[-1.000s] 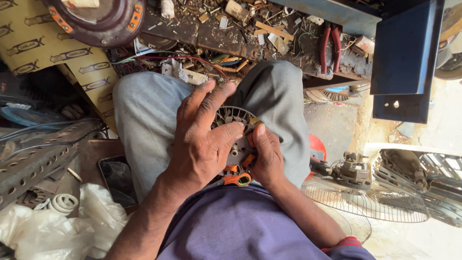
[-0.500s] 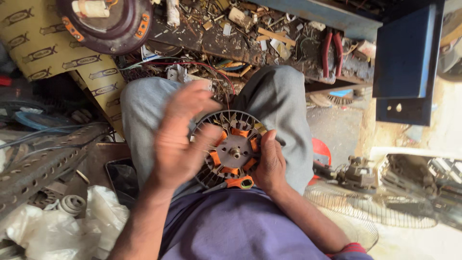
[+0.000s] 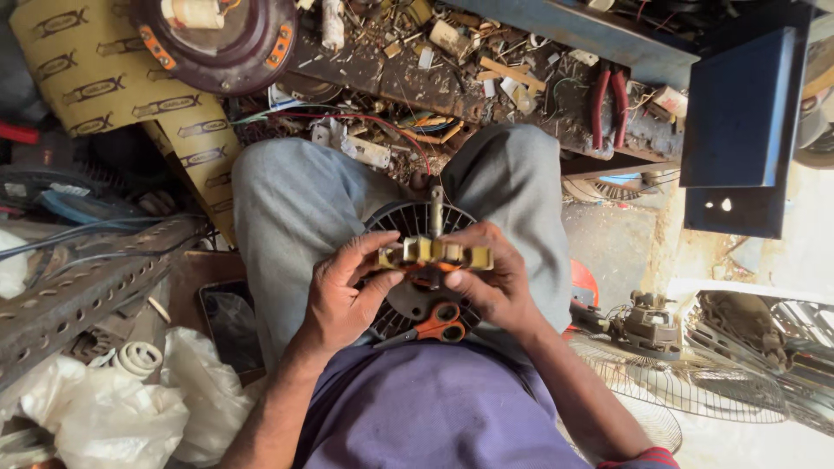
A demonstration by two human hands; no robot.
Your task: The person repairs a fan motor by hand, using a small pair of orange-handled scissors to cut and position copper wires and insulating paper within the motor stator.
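A: Item one: fan motor stator (image 3: 432,254), round laminated core with yellowish and orange winding insulators, shaft end poking out on the far side. Location?

B: Held edge-on between both hands, above the lap, over a dark ribbed motor housing (image 3: 408,300) resting on the thighs. Left hand (image 3: 343,295) clamped on the near-left rim, thumb on top, fingers under. Right hand (image 3: 495,282) clamped on the right rim, same pinch.

A: Handling grade?

B: Judged heavy for its size, rigid, steel and copper. Winding wire and plastic insulators judged fragile; likely to nick or crack under pressure. Possibly greasy, so some slip risk.

A: Recommended hold?

B: Outer steel rim, both sides, as now. Not the coils, not the loose leads. Shaft usable only as a steady point.

A: Adjacent stock?

B: Orange-handled scissors (image 3: 434,326) just below both hands, lying on the housing. Grey trousers (image 3: 300,208) beneath. Beyond the fingertips, a cluttered worktop (image 3: 486,82) with scraps, wires and red-handled pliers (image 3: 608,104). Far left of the left hand, a brown round fan cover (image 3: 221,39), printed yellow card (image 3: 95,82), perforated metal angle (image 3: 78,291), white plastic bags (image 3: 113,408). Right of the right hand, a fan motor and wire guard (image 3: 686,382) on the floor, and a dark blue panel (image 3: 738,122).
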